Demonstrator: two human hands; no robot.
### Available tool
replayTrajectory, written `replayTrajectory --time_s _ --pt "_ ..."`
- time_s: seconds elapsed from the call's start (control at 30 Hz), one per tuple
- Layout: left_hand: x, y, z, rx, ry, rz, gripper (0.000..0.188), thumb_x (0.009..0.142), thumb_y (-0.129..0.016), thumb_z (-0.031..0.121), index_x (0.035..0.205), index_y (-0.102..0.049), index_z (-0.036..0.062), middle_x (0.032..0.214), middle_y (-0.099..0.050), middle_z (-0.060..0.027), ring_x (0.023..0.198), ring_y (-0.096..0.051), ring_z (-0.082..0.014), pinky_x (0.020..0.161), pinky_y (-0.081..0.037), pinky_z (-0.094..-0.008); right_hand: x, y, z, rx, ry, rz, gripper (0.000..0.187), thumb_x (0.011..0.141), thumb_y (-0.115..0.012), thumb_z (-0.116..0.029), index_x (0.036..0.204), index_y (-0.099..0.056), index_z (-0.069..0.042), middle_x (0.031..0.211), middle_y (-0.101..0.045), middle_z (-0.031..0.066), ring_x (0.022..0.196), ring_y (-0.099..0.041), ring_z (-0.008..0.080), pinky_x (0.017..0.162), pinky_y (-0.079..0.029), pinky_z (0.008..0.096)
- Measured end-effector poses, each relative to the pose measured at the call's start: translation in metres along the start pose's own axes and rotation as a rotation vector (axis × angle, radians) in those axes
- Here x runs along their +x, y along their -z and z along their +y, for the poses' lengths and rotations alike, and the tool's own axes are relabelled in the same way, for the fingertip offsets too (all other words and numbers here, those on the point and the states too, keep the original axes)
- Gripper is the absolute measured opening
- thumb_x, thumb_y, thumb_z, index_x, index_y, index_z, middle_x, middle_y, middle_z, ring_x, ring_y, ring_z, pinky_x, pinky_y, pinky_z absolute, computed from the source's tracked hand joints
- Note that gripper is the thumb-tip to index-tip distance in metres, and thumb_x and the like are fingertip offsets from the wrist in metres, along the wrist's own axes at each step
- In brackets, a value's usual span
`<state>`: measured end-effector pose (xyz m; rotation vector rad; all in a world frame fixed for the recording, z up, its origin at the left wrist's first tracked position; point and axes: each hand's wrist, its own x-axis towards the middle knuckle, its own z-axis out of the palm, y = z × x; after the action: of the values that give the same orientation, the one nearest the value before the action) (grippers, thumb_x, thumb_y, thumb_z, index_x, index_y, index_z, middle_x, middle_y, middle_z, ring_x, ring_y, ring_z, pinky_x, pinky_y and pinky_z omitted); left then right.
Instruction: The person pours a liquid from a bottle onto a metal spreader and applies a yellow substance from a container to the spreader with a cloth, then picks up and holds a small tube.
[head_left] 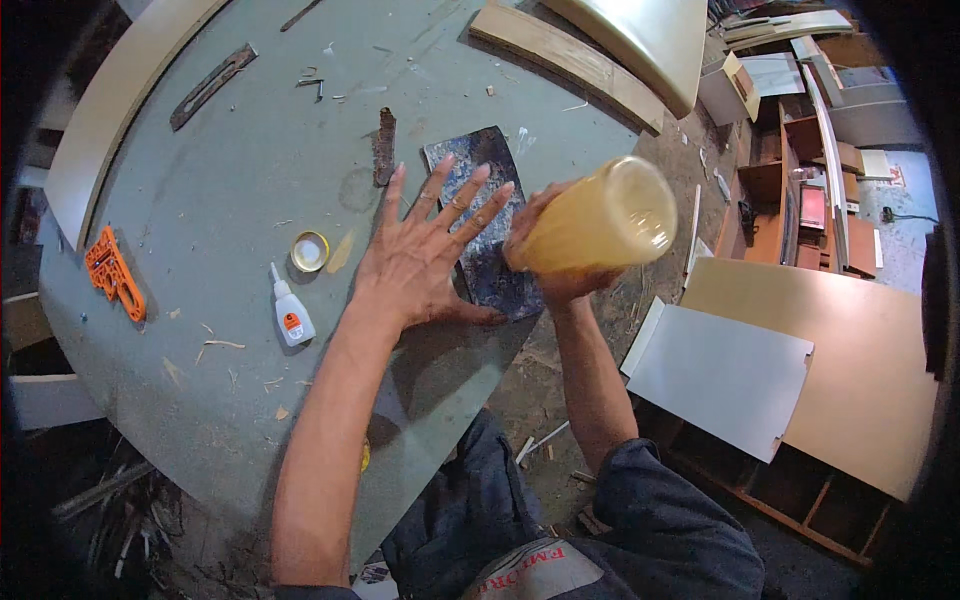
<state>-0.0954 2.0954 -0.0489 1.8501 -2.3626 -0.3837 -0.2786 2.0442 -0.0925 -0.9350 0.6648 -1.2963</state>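
The amber bottle [610,215] is tipped base-up near the right edge of the grey-green tabletop [220,370]. Over to the left I see a small white squeeze bottle [292,314], a round yellow-rimmed lid [309,251] just beside it, and an orange tool [115,275]. The left hand [412,265], fingers spread apart, partly covers a dark mottled sheet [492,275]. To that hand's right, the amber bottle sits in the right hand [527,225], whose fingers are clamped around it; its mouth is hidden.
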Motion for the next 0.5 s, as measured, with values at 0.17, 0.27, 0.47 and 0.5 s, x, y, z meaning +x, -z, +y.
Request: replayTrajectory --time_s 0.17,0.27,0.47,0.5 --pt "-0.002 -0.004 -0.002 -0.099 0.011 0.049 0.137 0.05 -0.064 0.089 0.156 -0.012 0.021 0.159 -0.019 -0.0021 0.15 -0.011 -0.0246 0.121 0.003 -0.0588 -0.002 0.026 -0.006 0.133 0.059 -0.308 0.107 0.065 -0.059 -0.087 0.134 -0.04 -0.007 0.112 -0.052 0.0123 0.096 -0.054 0.0263 0.089 -0.048 0.0438" --pt "-0.004 -0.007 -0.004 -0.054 0.003 0.059 0.137 0.047 -0.063 0.091 0.154 -0.018 0.0182 0.154 -0.027 -0.0019 0.148 -0.016 -0.0219 0.121 0.004 -0.0587 -0.028 0.001 -0.012 0.1 -0.113 -0.116 0.104 0.065 -0.054 -0.092 0.125 -0.044 -0.008 0.097 -0.055 0.0134 0.077 -0.058 0.0249 0.073 -0.052 0.041" --pt "-0.002 -0.007 -0.003 -0.075 -0.008 0.079 0.141 0.042 -0.059 0.095 0.154 -0.022 0.0187 0.155 -0.029 0.0002 0.148 -0.017 -0.018 0.122 0.004 -0.0572 0.001 0.012 -0.015 0.362 -0.014 -0.225 0.099 0.065 -0.071 -0.077 0.129 -0.041 -0.008 0.115 -0.053 0.012 0.1 -0.055 0.0256 0.089 -0.048 0.0445" --pt "-0.002 -0.008 -0.004 -0.076 -0.005 0.078 0.141 0.042 -0.059 0.095 0.154 -0.022 0.0187 0.155 -0.029 0.0002 0.148 -0.017 -0.018 0.122 0.004 -0.0572 0.006 0.012 -0.021 0.437 0.026 -0.347 0.101 0.061 -0.075 -0.076 0.128 -0.043 -0.007 0.115 -0.055 0.0125 0.1 -0.058 0.0254 0.089 -0.05 0.0446"
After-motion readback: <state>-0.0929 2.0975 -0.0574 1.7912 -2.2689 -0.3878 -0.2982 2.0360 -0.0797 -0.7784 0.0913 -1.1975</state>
